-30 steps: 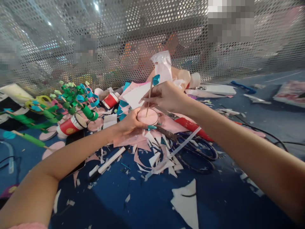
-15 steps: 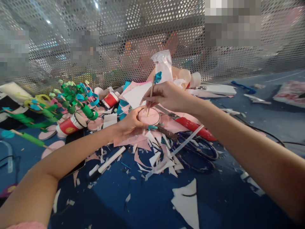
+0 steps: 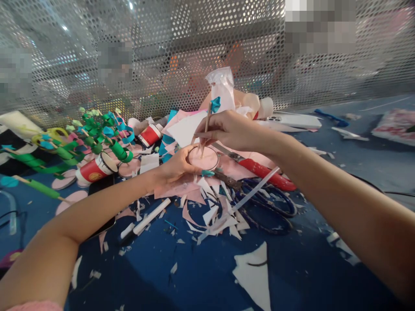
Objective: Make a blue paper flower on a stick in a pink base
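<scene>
From my remote seat, the centre of things is the pink disc (image 3: 203, 158), a round piece with a darker rim. It sits just above the heap of paper scraps (image 3: 214, 211) in the middle of the blue worktop (image 3: 194, 276). The left hand (image 3: 175, 166) holds it from its left side, fingers (image 3: 185, 160) curled closed against the rim. A thin wooden stick (image 3: 205, 125) stands nearly upright with its lower tip on the disc's face, and a small teal paper piece (image 3: 215, 104) is fixed at its top. The right hand (image 3: 230, 129) reaches in from the right and pinches the stick at mid-length, its fingertips closed tight on it.

Just right of the disc lies a red-handled tool (image 3: 269, 175), and near it are the dark blue loops of a pair of scissors (image 3: 272, 207). A white tube (image 3: 147, 220) lies slantwise among the scraps below the left wrist. A larger white triangle of paper (image 3: 254, 274) lies apart from them, nearer to me.

To the left I see a red paper cup (image 3: 95, 168) on its side. A second red cup (image 3: 149, 135) lies further back, beside a cluster of sticks wrapped in green and teal paper (image 3: 97, 138). Behind the hands a clear plastic bag (image 3: 222, 88) stands up. A perforated metal screen (image 3: 162, 52) closes off the back of the worktop.
</scene>
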`<state>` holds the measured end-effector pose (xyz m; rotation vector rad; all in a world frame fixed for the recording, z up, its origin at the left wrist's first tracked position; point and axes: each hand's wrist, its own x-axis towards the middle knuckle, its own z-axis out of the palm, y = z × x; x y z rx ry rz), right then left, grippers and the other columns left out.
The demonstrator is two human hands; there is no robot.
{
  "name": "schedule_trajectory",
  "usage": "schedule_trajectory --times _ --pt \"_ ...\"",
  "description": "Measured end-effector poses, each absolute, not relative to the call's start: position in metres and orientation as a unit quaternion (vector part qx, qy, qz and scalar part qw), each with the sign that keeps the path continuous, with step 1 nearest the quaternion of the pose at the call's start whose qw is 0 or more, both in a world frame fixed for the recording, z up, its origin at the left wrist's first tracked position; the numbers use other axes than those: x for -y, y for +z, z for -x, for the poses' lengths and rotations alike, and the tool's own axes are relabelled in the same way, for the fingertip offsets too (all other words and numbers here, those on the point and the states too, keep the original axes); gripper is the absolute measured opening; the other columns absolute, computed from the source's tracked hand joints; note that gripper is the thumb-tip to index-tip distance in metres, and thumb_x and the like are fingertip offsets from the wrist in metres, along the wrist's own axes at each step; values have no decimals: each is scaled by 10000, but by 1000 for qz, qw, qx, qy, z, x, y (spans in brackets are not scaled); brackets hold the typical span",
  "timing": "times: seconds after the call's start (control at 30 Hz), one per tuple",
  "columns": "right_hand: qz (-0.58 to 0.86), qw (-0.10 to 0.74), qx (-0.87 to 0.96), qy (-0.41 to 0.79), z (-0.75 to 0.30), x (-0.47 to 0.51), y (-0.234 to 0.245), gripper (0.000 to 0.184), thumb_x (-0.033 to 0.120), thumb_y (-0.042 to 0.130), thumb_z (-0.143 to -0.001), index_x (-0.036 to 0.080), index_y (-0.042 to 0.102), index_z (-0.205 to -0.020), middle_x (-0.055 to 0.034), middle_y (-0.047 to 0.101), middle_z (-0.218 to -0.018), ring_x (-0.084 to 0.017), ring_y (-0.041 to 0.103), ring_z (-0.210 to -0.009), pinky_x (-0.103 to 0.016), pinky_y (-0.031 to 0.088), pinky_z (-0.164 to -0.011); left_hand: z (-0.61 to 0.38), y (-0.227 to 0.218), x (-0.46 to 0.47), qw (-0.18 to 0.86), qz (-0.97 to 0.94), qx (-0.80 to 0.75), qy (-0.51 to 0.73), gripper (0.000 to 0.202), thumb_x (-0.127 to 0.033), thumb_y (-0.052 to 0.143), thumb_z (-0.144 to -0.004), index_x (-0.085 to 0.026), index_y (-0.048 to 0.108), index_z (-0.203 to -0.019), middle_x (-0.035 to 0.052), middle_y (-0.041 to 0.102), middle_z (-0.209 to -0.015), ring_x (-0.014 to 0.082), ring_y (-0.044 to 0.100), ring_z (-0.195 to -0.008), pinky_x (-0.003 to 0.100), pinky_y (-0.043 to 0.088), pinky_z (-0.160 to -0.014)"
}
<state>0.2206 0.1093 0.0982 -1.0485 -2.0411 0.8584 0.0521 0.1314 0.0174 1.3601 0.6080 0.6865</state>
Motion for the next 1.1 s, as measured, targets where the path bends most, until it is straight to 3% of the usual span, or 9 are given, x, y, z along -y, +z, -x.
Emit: schedule_trajectory --times 0.17,0.7,0.93,1.1 --pt "390 336 800 308 -221 -109 98 113 123 575 -822 182 643 -754 -1 655 -695 -128 637 -676 -289 559 -684 -52 19 -130 685 -607 -277 291 804 -117 836 -443 -87 498 -1171 148 623 -1080 204 635 -891 285 521 -717" --pt "454 299 806 236 -216 -103 106 123 104 554 -835 156 635 -758 -10 670 -672 -130 646 -639 -260 539 -640 -52 17 -131 677 -613 -277 297 718 -108 828 -459 -109 512 -1104 92 626 -995 161 624 -831 272 520 -700" --pt "453 343 796 208 -214 -105 101 114 101 616 -792 160 657 -705 -18 664 -676 -151 641 -673 -295 526 -696 -53 17 -131 681 -602 -289 301 743 -127 845 -433 -108 522 -1102 101 636 -1030 184 636 -882 301 528 -764" --pt "435 362 790 236 -216 -108 98 135 201 700 -749 183 643 -628 -21 650 -646 -164 623 -642 -329 523 -678 -53 18 -130 692 -592 -275 307 752 -124 853 -429 -101 526 -1106 113 641 -1029 195 640 -891 314 527 -778"
